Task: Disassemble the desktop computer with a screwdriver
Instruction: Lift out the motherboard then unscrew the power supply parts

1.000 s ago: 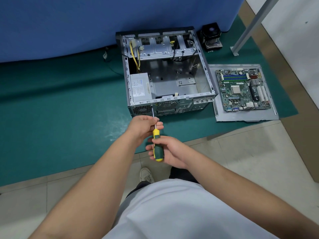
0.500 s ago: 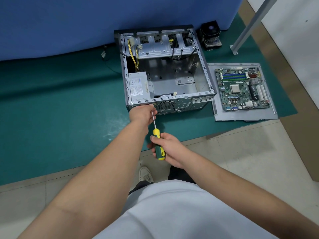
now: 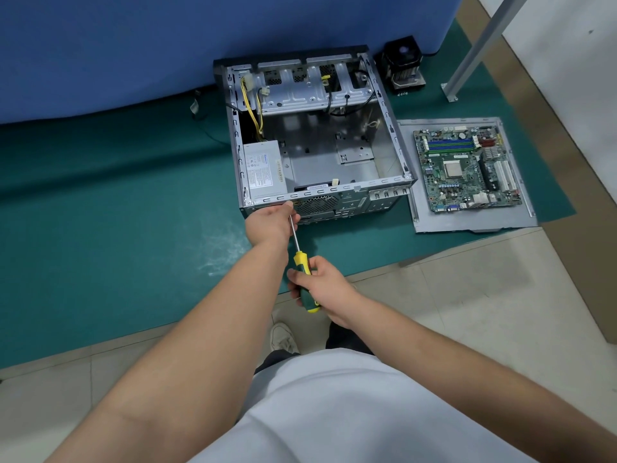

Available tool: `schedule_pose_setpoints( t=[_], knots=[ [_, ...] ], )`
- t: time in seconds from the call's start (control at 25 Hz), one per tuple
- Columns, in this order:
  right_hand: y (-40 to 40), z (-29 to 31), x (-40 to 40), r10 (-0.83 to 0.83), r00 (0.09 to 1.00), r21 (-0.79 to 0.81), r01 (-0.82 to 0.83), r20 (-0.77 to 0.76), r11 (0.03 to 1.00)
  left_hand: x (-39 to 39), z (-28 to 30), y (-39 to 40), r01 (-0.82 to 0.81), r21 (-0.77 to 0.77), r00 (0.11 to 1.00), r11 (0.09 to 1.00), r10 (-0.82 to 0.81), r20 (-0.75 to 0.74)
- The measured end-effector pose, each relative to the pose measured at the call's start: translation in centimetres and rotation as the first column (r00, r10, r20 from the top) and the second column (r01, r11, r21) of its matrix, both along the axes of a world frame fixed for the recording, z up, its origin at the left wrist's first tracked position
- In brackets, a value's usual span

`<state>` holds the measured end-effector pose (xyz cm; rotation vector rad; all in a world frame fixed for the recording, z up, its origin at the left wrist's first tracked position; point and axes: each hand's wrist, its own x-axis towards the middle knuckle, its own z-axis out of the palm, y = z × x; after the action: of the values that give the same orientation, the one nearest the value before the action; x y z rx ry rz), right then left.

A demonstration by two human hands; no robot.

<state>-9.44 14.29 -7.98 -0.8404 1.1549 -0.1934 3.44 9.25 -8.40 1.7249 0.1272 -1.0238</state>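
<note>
A green mat [image 3: 100, 228] covers the floor in front of a blue partition, with pale floor tiles [image 3: 467, 312] along its near edge. The open computer case [image 3: 390, 128] rests on the mat near its far edge. A grey metal panel [image 3: 467, 225] lies flat just beside the case toward the mat's right edge, overhanging the near edge, and carries the motherboard [image 3: 465, 168]. A cooler fan [image 3: 402, 63] sits at the far right corner.

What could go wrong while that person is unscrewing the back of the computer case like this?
The screwdriver tip sits right beside the left hand, so a slip could jab the fingers. A freed screw might drop onto the green mat and roll off. With its screws out, the power supply could shift inside the case.
</note>
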Motion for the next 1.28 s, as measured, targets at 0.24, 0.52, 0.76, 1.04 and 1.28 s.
schedule_pose_setpoints(
  t=[0.24,0.52,0.76,1.04,1.28],
  knots=[
    [0.0,-0.1,-0.3,0.004,1.000,0.036,-0.004,0.000,0.999,0.2,0.0,0.0,0.009,-0.008,0.999,1.000,-0.009,-0.047],
    [-1.3,-0.7,-1.2,0.048,0.998,-0.083,-0.052,-0.047,0.995,0.7,2.0,1.3,-0.002,-0.250,0.994,0.968,-0.025,-0.106],
    [-6.0,1.6,-0.8,-0.181,0.977,-0.207,0.201,0.112,0.957,1.9,3.7,1.3,0.459,-0.166,0.829,0.873,-0.354,0.433],
    [-13.8,5.5,-1.1,-0.111,0.990,-0.350,0.134,0.087,0.927,0.8,4.6,-1.8,0.722,0.041,0.433,0.691,-0.497,0.752],
    [-20.5,7.3,-3.4,-0.013,0.999,-0.311,0.027,0.044,0.950,-0.5,5.9,-7.5,0.728,0.276,0.146,0.628,-0.536,0.832]
  ],
)
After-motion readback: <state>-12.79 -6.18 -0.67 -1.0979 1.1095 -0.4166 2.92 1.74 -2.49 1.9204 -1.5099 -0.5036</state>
